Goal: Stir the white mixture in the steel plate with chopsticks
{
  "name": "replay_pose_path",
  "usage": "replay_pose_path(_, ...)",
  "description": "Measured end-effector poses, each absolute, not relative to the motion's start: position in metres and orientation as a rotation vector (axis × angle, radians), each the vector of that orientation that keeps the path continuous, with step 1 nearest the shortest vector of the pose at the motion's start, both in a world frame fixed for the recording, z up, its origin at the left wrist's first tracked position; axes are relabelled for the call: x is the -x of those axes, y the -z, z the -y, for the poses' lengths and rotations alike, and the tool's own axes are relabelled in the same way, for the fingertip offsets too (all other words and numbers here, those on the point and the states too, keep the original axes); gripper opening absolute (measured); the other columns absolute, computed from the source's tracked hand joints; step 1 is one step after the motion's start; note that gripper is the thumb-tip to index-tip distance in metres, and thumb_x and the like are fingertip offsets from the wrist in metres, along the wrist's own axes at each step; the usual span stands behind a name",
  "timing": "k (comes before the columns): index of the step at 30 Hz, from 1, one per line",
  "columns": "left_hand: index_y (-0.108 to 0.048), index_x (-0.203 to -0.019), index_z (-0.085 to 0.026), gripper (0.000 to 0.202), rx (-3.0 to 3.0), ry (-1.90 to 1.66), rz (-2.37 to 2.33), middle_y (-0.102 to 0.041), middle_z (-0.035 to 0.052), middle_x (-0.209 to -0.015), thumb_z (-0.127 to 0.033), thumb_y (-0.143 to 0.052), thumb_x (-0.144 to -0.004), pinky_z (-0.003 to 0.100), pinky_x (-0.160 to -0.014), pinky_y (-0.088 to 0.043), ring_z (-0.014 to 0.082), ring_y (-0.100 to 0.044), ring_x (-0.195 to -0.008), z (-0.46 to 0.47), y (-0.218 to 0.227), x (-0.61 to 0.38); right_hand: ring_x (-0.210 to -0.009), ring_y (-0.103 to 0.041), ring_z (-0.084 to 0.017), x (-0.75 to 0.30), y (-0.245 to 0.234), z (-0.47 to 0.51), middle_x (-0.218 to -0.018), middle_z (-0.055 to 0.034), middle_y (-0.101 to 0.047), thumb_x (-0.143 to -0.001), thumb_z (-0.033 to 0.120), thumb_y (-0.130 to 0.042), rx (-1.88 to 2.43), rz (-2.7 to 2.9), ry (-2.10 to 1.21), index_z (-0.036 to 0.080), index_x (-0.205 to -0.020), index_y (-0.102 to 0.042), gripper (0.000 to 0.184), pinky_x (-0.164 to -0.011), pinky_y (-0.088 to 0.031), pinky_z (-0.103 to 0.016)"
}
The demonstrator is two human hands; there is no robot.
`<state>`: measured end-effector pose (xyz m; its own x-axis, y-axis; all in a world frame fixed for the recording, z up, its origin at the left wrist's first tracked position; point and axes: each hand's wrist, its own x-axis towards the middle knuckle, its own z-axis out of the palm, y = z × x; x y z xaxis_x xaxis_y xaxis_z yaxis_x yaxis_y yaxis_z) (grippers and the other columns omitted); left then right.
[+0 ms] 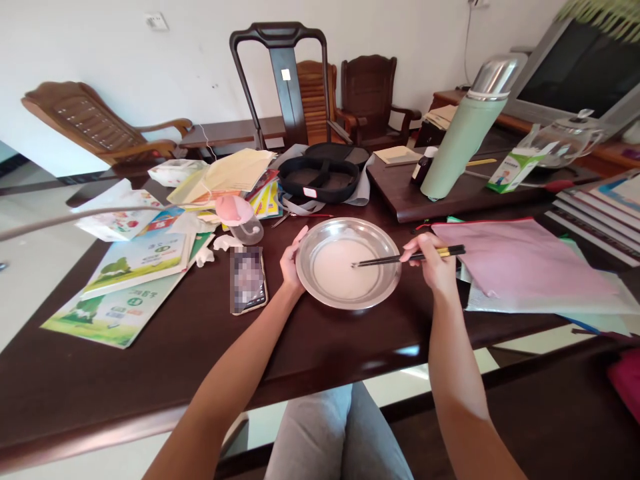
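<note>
A wide metal bowl (310,287) stands on the dark wooden table (320,353) in front of me, with a pale, whitish liquid or batter (335,270) in it. My left hand (293,263) grips the bowl's left rim, the thumb along the side and the fingers partly hidden beneath. Black chopsticks (387,261) with gold bands near the top are held in my right hand (431,261), whose fingers are closed round them. Their tips touch or hover just over the whitish contents near the middle of the bowl; I cannot tell which.
Left of the bowl lie a phone (250,280), schoolbooks (113,300) and a cup with a pink lid (235,212). Behind it sits a black case (320,175). A green thermos (463,137), a small carton (515,167) and a pink zip pouch (525,257) are on the right.
</note>
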<state>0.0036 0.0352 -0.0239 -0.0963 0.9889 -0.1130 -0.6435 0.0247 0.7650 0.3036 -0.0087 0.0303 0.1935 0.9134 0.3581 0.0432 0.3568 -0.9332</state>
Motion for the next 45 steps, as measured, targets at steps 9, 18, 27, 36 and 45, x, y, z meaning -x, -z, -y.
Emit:
replay_pose_path(9, -0.072, -0.160, -0.023, 0.078, -0.570, -1.512, -0.786, -0.089, 0.0073, -0.122, -0.037, -0.074, -0.083, 0.052, -0.124, -0.056, 0.0375, -0.079, -0.133, -0.034, 0.020, -0.006, -0.072, -0.080, -0.023, -0.298, -0.035, 0.011, -0.083, -0.0082, -0.089, -0.092, 0.085, -0.079, 1.059, 1.478, -0.882, 0.026, -0.079, -0.086, 0.061, -0.059, -0.063, -0.032)
replay_pose_path(18, -0.075, -0.157, -0.022, 0.072, -0.611, -1.503, -0.795, -0.089, 0.0087, -0.128, -0.037, -0.074, -0.086, 0.051, -0.124, -0.055, 0.0379, -0.077, -0.137, -0.033, 0.017, -0.003, -0.053, -0.069, -0.019, -0.301, -0.033, 0.011, -0.063, -0.0059, -0.079, -0.091, 0.085, -0.080, 1.009, 1.454, -0.976, 0.025, -0.068, -0.078, 0.065, -0.049, -0.055, -0.030)
replay_pose_path(27, -0.080, -0.141, -0.028, 0.060, -0.640, -1.504, -0.896, -0.085, 0.0049, -0.137, -0.026, -0.076, -0.080, 0.046, -0.126, -0.053, 0.0352, -0.072, -0.143, -0.039, 0.021, 0.000, -0.048, -0.063, -0.017, -0.307, -0.030, 0.009, -0.057, -0.0034, -0.075, -0.090, 0.087, -0.080, 1.012, 1.256, -0.811, 0.025, -0.073, -0.081, 0.064, -0.047, -0.050, -0.029)
replay_pose_path(36, -0.077, -0.148, -0.029, 0.068, -0.604, -1.472, -0.870, -0.087, 0.0048, -0.132, -0.025, -0.078, -0.080, 0.045, -0.124, -0.055, 0.0332, -0.076, -0.135, -0.040, 0.022, 0.002, -0.084, -0.085, -0.028, -0.297, -0.038, 0.012, -0.084, -0.0069, -0.089, -0.095, 0.086, -0.075, 1.071, 1.539, -0.810, 0.028, -0.078, -0.087, 0.061, -0.071, -0.066, -0.037)
replay_pose_path(45, -0.075, -0.153, -0.027, 0.074, -0.618, -1.469, -0.863, -0.086, 0.0063, -0.139, -0.024, -0.078, -0.079, 0.048, -0.124, -0.056, 0.0348, -0.077, -0.136, -0.039, 0.019, 0.003, -0.078, -0.083, -0.027, -0.300, -0.035, 0.012, -0.077, -0.0070, -0.086, -0.096, 0.086, -0.074, 1.026, 1.595, -0.872, 0.027, -0.071, -0.083, 0.065, -0.077, -0.066, -0.039)
